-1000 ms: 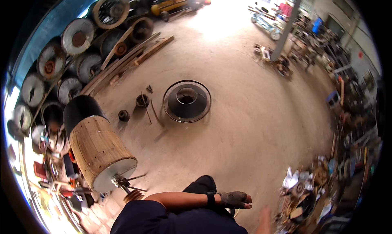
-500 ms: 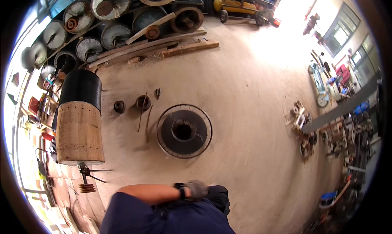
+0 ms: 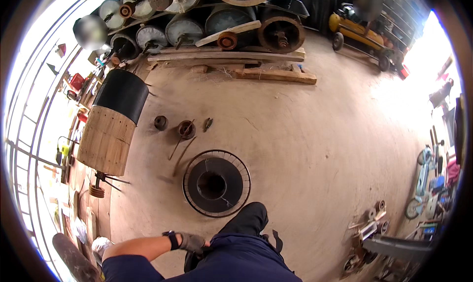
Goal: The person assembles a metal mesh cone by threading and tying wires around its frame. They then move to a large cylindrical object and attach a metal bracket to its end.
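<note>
Wood-slatted cylindrical drum with a black-covered end [image 3: 113, 122]: ahead and left of the gloved left-hand grip [image 3: 192, 242], well apart; looks heaviest, stiff, liable to roll; its shaft end would probably offer a hold.
Black round flanged piece with an open spoked rim [image 3: 234, 183]: on the floor just ahead of the grip, slightly right, not touching it; likely heavy and rigid, better taken by opposite sides of the outer rim than by the smooth cone.
Thin rusty rod [image 3: 176, 146]: ahead of the grip, leaning on the cup; presumably light and stiff, held mid-length.
Grip: fingers curled in at the dark clothing; fingertips are hidden, so I cannot tell how far open it is or whether it holds anything; right hand out of view.
Rusty brown cup-shaped part [image 3: 186, 129]: beyond the flanged piece from the grip; probably dense, gripped around its wall.
</note>
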Tool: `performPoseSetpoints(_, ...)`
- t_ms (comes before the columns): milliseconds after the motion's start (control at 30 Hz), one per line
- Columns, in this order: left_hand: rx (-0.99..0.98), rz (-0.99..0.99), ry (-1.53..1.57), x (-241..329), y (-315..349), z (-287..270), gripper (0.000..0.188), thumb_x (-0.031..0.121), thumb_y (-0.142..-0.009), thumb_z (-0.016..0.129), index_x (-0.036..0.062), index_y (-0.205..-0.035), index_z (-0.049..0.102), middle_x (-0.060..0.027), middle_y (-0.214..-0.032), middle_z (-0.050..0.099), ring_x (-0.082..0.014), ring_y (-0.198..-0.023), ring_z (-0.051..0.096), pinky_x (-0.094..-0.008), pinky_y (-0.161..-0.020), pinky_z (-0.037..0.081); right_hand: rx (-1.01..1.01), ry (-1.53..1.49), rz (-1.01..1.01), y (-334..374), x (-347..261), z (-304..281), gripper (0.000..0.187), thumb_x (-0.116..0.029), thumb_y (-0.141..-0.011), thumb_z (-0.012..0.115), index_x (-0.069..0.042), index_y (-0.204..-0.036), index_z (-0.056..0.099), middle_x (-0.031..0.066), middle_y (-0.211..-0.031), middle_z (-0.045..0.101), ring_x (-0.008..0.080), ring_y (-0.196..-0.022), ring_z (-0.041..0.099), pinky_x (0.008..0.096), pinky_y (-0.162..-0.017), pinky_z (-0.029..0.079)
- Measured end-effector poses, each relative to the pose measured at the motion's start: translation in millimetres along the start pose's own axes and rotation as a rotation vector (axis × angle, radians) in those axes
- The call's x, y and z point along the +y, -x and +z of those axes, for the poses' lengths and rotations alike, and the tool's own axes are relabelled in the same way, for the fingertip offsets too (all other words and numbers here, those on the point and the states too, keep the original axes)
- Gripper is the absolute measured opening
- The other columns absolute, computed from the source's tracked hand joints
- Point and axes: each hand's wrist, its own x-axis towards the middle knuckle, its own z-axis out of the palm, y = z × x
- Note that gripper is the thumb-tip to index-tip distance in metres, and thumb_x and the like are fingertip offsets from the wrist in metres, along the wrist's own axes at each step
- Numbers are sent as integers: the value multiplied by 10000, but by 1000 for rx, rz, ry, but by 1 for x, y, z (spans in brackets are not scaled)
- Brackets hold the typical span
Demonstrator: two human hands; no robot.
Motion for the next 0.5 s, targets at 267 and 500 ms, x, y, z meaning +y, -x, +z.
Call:
performPoseSetpoints(267,41,30,869,55,-54,-127,306,285,-921,492,80,-1096,636,-33,-753,592,-165,-595,530,-312,-533,450,-256,297,233,-39,-207,-285,364,-281,-859,667,-88,-1167,658,150,-1096,662,253,-962,654,413,-744,577)
performPoseSetpoints(500,87,94,1200,80,-146,-188,336,312,-915,495,81,-1118,630,-18,-792,587,-166,-592,524,-319,-525,444,-24,343,254,-112,-410,-420,299,-214,-885,607,-59,-1133,667,110,-1065,677,229,-953,659,351,-751,551)
